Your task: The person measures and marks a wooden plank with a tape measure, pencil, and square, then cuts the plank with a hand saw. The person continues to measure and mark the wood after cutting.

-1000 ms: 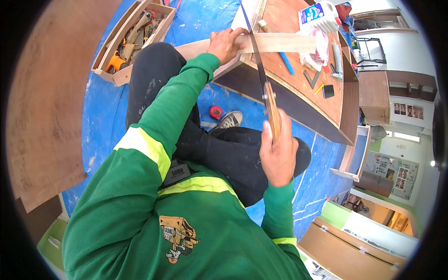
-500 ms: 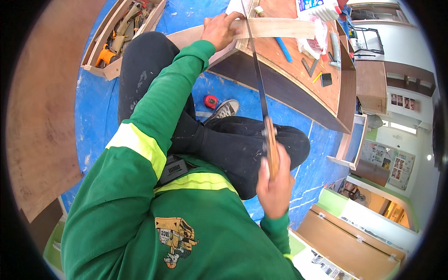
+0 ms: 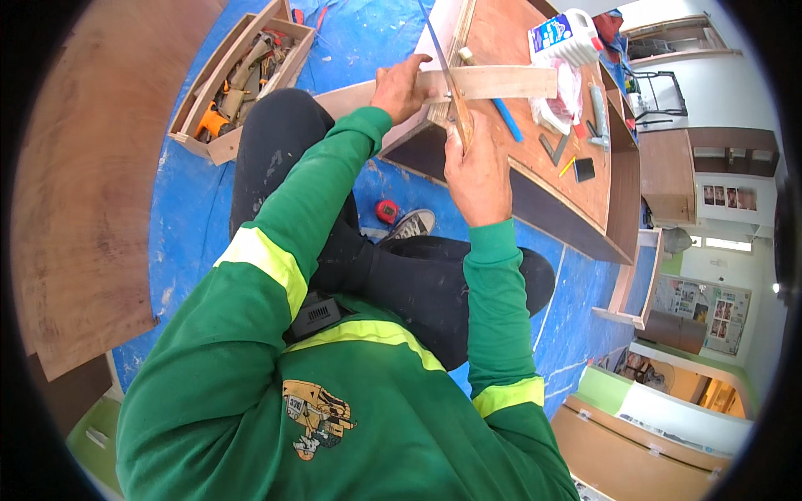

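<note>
My right hand (image 3: 480,175) is wrapped round the wooden handle of a handsaw (image 3: 439,48), whose long narrow blade points away from me. The blade lies across a thin pale wooden strip (image 3: 510,82), and the handle is close to the strip's near edge. My left hand (image 3: 401,89) grips the strip just left of the blade; its thumb and part of its fingers are hidden. The strip rests over the corner of a wooden cabinet (image 3: 510,42) lying on its side and sticks out to the left.
On the cabinet are a white jug (image 3: 565,38), a plastic bag (image 3: 565,100), a blue tube (image 3: 507,121), a metal square (image 3: 553,149), a yellow pencil (image 3: 567,166) and a phone (image 3: 584,169). A toolbox (image 3: 224,150) stands at left; a red tape measure (image 3: 386,211) lies by my shoe.
My right hand has pushed the saw forward, bringing the handle from over my knee up to the strip. My left hand keeps its hold; the whole view has shifted slightly.
</note>
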`<move>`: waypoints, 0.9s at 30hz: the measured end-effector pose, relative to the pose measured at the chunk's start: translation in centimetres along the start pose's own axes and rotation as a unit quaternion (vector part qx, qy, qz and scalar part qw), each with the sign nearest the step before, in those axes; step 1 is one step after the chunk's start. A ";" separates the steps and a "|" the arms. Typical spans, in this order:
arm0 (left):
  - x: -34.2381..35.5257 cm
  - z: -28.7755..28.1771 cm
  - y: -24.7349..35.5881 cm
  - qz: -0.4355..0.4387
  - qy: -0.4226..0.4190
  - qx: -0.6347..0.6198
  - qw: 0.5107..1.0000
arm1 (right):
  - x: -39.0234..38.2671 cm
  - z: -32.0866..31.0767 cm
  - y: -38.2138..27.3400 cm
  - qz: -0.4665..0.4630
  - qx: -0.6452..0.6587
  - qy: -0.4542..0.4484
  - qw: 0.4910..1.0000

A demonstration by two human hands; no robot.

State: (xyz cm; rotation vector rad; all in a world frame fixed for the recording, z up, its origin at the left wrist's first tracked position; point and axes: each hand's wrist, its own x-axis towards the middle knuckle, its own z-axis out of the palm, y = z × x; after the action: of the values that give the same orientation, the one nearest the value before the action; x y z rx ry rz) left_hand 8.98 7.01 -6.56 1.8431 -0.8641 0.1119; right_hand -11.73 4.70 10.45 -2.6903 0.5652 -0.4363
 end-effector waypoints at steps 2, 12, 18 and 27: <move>-0.1 0.1 0.1 0.014 0.002 0.014 1.000 | 0.3 0.2 0.7 -0.005 0.009 0.002 1.000; 2.8 -0.8 1.5 -0.104 -0.173 0.170 0.965 | -0.1 1.3 2.7 -0.001 0.064 0.019 0.998; 3.0 -1.0 0.2 -0.115 -0.194 0.157 0.962 | -2.8 -0.5 0.8 0.044 0.061 -0.004 0.997; 3.0 -1.3 2.3 -0.121 -0.208 0.174 0.955 | -21.0 -10.6 -2.7 0.107 -0.009 -0.038 0.993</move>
State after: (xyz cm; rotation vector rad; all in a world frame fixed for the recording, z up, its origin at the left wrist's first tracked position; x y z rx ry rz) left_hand 10.21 6.18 -2.89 2.3390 -0.9356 -0.3088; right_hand -33.04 13.22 16.34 -2.6137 0.8286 -0.2709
